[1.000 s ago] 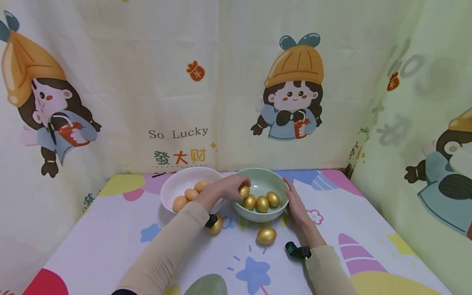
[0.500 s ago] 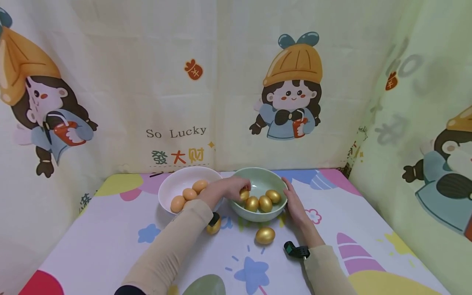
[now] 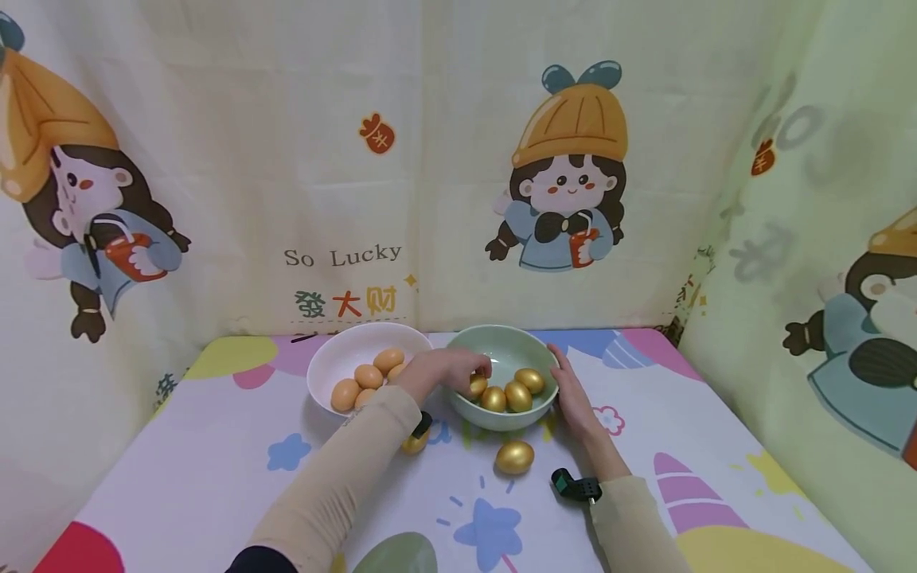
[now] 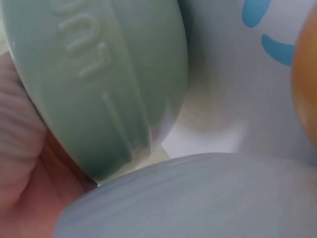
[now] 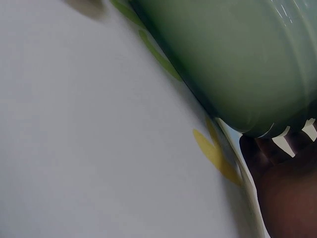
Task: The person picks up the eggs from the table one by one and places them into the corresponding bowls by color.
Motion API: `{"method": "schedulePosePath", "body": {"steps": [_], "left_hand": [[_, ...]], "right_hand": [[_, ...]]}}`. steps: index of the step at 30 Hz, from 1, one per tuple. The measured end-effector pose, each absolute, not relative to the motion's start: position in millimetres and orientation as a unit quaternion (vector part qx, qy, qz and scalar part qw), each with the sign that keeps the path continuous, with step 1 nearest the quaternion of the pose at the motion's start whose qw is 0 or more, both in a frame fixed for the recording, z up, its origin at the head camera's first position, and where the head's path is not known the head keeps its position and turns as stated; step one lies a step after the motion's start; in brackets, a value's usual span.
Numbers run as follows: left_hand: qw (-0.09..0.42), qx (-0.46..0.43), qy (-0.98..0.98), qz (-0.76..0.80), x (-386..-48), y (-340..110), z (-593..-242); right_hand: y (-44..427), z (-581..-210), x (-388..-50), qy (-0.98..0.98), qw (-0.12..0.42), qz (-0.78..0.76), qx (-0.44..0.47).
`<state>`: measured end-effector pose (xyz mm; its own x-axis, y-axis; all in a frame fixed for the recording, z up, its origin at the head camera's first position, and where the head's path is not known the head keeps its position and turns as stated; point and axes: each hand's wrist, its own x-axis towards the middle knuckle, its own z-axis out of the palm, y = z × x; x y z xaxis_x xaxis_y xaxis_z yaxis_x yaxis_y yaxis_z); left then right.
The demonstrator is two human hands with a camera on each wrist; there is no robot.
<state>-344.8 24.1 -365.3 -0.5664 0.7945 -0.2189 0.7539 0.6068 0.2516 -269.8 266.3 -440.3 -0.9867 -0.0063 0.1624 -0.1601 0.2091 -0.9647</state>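
My left hand point(image 3: 454, 370) reaches over the left rim of a pale green bowl point(image 3: 505, 342) and pinches a golden egg point(image 3: 478, 386) just inside it. Three other golden eggs point(image 3: 518, 396) lie in that bowl, one of them close to the pinched egg. Against the bowl's right outer wall rests my right hand point(image 3: 573, 394), its fingers extended along the side; the right wrist view shows those fingers point(image 5: 262, 153) touching the wall. In the left wrist view the green bowl's outside point(image 4: 99, 89) hides my left fingertips and the egg.
Left of the green bowl stands a white bowl point(image 3: 325, 358) with several brown eggs point(image 3: 368, 376), partly covered by my left forearm. One golden egg point(image 3: 514, 458) lies on the patterned tablecloth in front; another point(image 3: 415, 443) shows partly beneath my left wrist. A curtain point(image 3: 458, 199) hangs behind.
My left hand has shifted slightly right and lower into the green bowl with its golden egg. The eggs inside have moved a little to the right. My right hand stays against the bowl.
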Motion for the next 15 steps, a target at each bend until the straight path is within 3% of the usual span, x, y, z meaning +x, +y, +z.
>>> {"method": "schedulePosePath", "body": {"steps": [15], "left_hand": [[0.174, 0.463, 0.848, 0.189, -345.5, 14.6, -362.1]], "right_hand": [[270.3, -461.3, -279.2, -0.769, 0.092, 0.628, 0.068]]}}
